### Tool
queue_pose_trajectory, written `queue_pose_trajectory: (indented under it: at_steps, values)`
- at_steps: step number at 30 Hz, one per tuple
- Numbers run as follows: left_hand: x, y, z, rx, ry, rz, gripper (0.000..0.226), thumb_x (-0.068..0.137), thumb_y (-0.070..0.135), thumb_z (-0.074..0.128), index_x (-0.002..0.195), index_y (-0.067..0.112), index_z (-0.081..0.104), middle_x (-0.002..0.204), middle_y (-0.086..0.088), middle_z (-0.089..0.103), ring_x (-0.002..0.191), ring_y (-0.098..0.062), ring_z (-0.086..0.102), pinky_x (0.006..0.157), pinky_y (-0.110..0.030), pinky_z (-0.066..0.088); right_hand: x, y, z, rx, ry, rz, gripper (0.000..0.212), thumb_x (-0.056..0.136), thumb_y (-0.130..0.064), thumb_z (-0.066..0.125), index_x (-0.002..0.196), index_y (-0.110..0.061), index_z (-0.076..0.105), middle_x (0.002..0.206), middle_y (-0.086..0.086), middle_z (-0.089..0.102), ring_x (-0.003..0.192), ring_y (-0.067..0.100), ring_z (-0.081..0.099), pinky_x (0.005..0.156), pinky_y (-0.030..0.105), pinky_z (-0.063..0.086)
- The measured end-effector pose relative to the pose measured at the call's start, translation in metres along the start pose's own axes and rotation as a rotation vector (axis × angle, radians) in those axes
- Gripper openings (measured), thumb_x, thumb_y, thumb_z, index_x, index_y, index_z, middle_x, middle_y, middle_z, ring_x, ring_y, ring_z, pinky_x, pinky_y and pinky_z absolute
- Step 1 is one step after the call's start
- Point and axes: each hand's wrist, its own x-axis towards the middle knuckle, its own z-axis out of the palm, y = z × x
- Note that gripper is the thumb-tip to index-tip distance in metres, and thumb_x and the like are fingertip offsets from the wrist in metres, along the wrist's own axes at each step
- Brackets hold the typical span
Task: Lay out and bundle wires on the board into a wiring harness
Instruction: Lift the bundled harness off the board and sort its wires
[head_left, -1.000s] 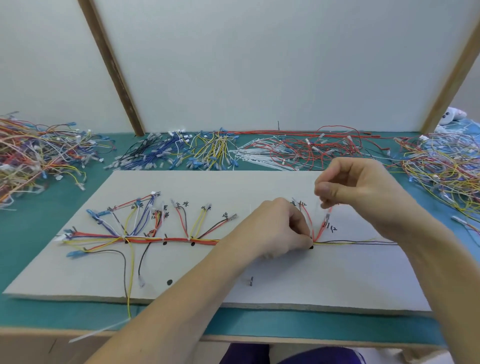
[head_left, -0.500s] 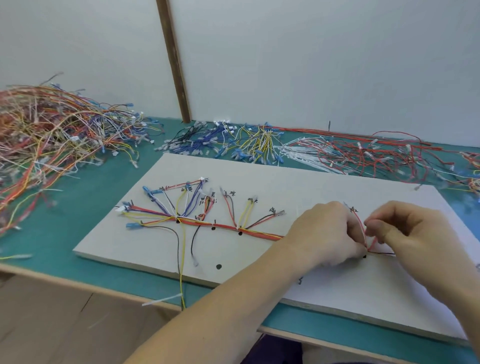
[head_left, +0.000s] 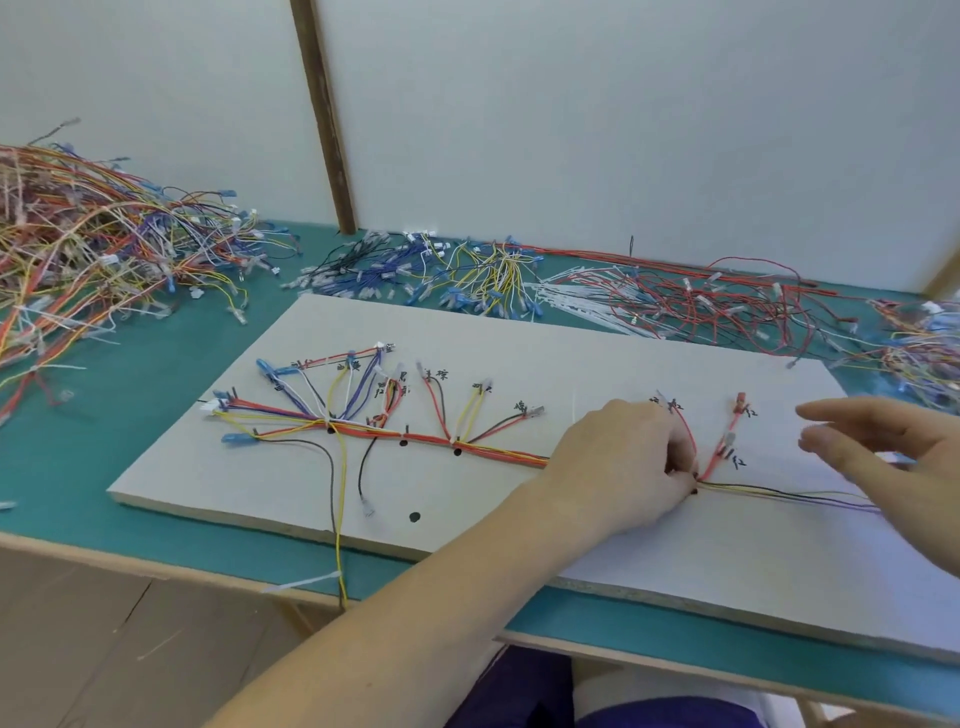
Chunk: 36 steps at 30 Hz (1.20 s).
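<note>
A green table (head_left: 156, 415) against a white wall carries a white board (head_left: 519, 332) at frame center. The wire bundle (head_left: 498, 451) runs across the board. The left hand (head_left: 623, 462) pinches the bundle at center right; the right hand (head_left: 883, 447), fingers straight, hovers at far right holding nothing.

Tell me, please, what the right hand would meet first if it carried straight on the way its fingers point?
The right hand points left above the board. It would probably first meet the short red wires, then the left hand; its height is unclear.
</note>
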Motion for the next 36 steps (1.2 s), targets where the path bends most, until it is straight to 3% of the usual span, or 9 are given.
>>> queue_pose_trajectory:
  at_steps: [4, 7, 9, 14, 18, 20, 28, 31, 36]
  values:
    - [0.004, 0.000, -0.001, 0.022, -0.040, 0.017, 0.003, 0.083, 0.025, 0.077, 0.083, 0.023, 0.075, 0.085, 0.008, 0.072, 0.083, -0.015, 0.066, 0.077, -0.029, 0.055, -0.012, 0.049, -0.031, -0.317, -0.110, -0.019, 0.052, 0.071, -0.091, 0.055, 0.110, -0.058, 0.068, 0.109, -0.025, 0.069, 0.094, -0.002, 0.065, 0.070, 0.028, 0.058]
    - [0.007, 0.003, -0.003, 0.112, -0.100, 0.052, 0.007, 0.089, 0.028, 0.074, 0.087, 0.022, 0.072, 0.095, 0.003, 0.072, 0.091, -0.020, 0.065, 0.082, -0.035, 0.055, -0.017, 0.040, -0.026, -0.377, -0.159, -0.086, 0.017, 0.081, -0.058, 0.074, 0.097, -0.058, 0.069, 0.099, -0.025, 0.066, 0.095, -0.005, 0.060, 0.074, 0.032, 0.053]
    - [0.009, 0.006, -0.004, 0.208, -0.125, 0.081, 0.009, 0.094, 0.032, 0.070, 0.091, 0.023, 0.069, 0.100, 0.002, 0.070, 0.095, -0.023, 0.064, 0.083, -0.037, 0.053, -0.009, 0.036, -0.024, -0.411, -0.131, -0.062, 0.026, 0.084, -0.025, 0.079, 0.081, -0.048, 0.068, 0.082, -0.020, 0.066, 0.085, -0.001, 0.059, 0.071, 0.023, 0.044]
    - [0.004, 0.009, 0.000, 0.339, -0.097, 0.151, 0.011, 0.101, 0.030, 0.055, 0.097, 0.020, 0.060, 0.103, 0.001, 0.064, 0.098, -0.024, 0.059, 0.080, -0.039, 0.050, -0.001, 0.026, -0.028, -0.399, -0.182, -0.013, 0.024, 0.098, -0.017, 0.063, 0.084, -0.036, 0.058, 0.081, -0.015, 0.065, 0.084, -0.004, 0.056, 0.068, 0.017, 0.041]
    - [0.000, 0.006, 0.005, 0.353, -0.013, 0.221, 0.010, 0.103, 0.031, 0.049, 0.101, 0.024, 0.055, 0.102, 0.004, 0.066, 0.099, -0.021, 0.055, 0.090, -0.040, 0.044, 0.000, 0.016, -0.037, -0.275, -0.166, -0.025, 0.022, 0.101, -0.014, 0.057, 0.089, -0.032, 0.058, 0.080, -0.014, 0.071, 0.074, 0.008, 0.064, 0.070, 0.028, 0.053]
    - [-0.001, 0.003, 0.007, 0.339, 0.015, 0.254, 0.009, 0.104, 0.033, 0.048, 0.103, 0.026, 0.054, 0.099, 0.007, 0.066, 0.097, -0.019, 0.054, 0.090, -0.039, 0.041, 0.004, 0.010, -0.039, -0.180, -0.075, -0.050, 0.023, 0.098, -0.008, 0.061, 0.088, -0.029, 0.064, 0.076, -0.011, 0.070, 0.072, 0.006, 0.064, 0.067, 0.018, 0.051]
    - [0.006, -0.008, 0.010, -0.042, 0.048, 0.190, 0.009, 0.094, 0.028, 0.067, 0.102, 0.029, 0.063, 0.077, 0.014, 0.062, 0.074, -0.005, 0.056, 0.073, -0.024, 0.048, 0.047, -0.019, -0.021, 0.787, -0.020, 0.044, 0.013, 0.089, -0.006, 0.074, 0.098, -0.016, 0.075, 0.078, 0.005, 0.062, 0.059, 0.016, 0.056, 0.048, 0.025, 0.047]
    - [0.010, -0.009, 0.010, -0.110, 0.114, 0.168, 0.011, 0.091, 0.026, 0.073, 0.098, 0.029, 0.066, 0.075, 0.013, 0.063, 0.074, -0.007, 0.058, 0.072, -0.021, 0.047, 0.071, -0.011, -0.001, 0.554, -0.109, 0.099, 0.035, 0.085, 0.003, 0.074, 0.114, -0.015, 0.071, 0.079, -0.002, 0.061, 0.064, 0.014, 0.055, 0.053, 0.023, 0.045]
    - [0.013, -0.012, 0.010, -0.317, 0.255, 0.101, 0.010, 0.090, 0.021, 0.077, 0.092, 0.026, 0.069, 0.084, 0.016, 0.071, 0.076, -0.011, 0.065, 0.067, -0.016, 0.048, 0.093, -0.001, 0.022, -0.043, -0.179, 0.008, 0.025, 0.089, -0.016, 0.068, 0.109, -0.027, 0.077, 0.084, -0.026, 0.066, 0.063, -0.011, 0.055, 0.066, 0.009, 0.041]
